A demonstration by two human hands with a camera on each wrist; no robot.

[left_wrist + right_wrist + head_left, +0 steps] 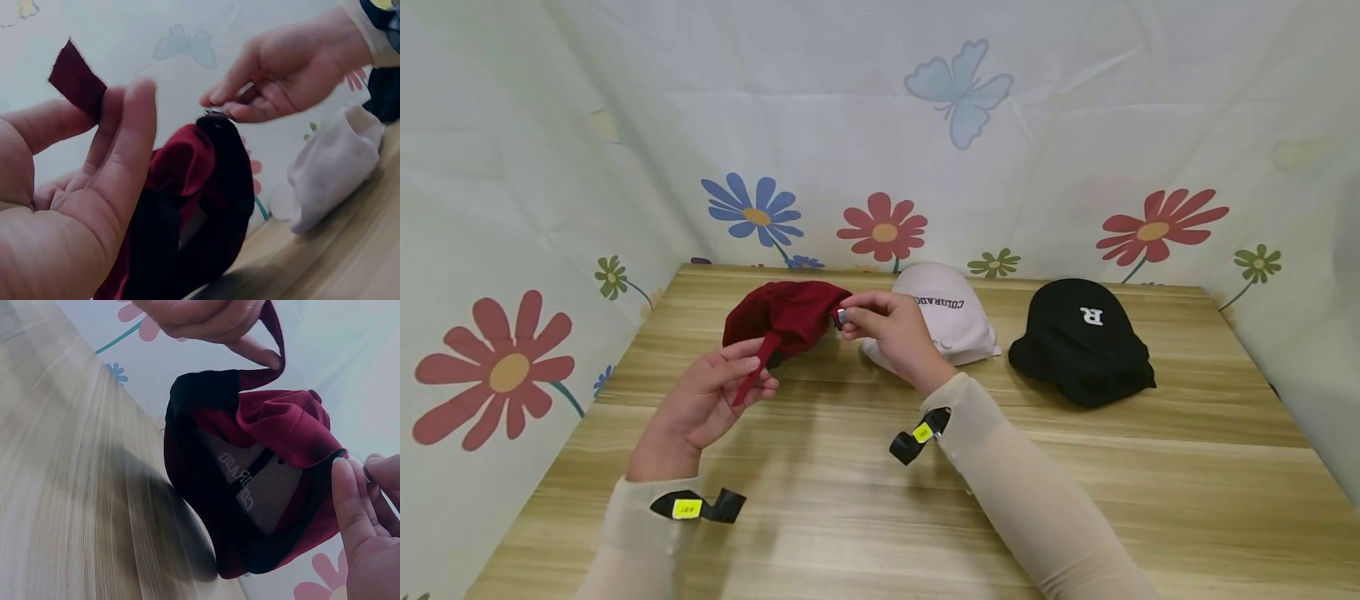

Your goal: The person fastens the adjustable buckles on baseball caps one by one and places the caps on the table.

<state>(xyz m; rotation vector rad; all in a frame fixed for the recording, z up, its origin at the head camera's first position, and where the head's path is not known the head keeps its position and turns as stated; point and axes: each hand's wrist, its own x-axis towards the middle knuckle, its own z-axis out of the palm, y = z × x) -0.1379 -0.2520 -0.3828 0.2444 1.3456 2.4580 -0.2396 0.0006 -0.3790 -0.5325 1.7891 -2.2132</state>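
A dark red baseball cap [797, 312] is held up over the back left of the table, its dark inner band and lining facing my right wrist view. Its loose fabric strap [78, 78] is pinched between the fingers and thumb of my left hand [711, 392]. On the other side of the cap's back opening, my right hand [891, 329] pinches the small metal buckle [842, 316] at the strap's other end. Strap and buckle are apart. Mirrored lettering [240, 481] shows through the inside of the cap.
Right behind my right hand sits a white cap [955, 312] with COLORADO on it. Farther right lies a black cap [1075, 342] with a white R. They rest on a wood-grain table [850, 500], and a flowered cloth backdrop [820, 125] stands behind.
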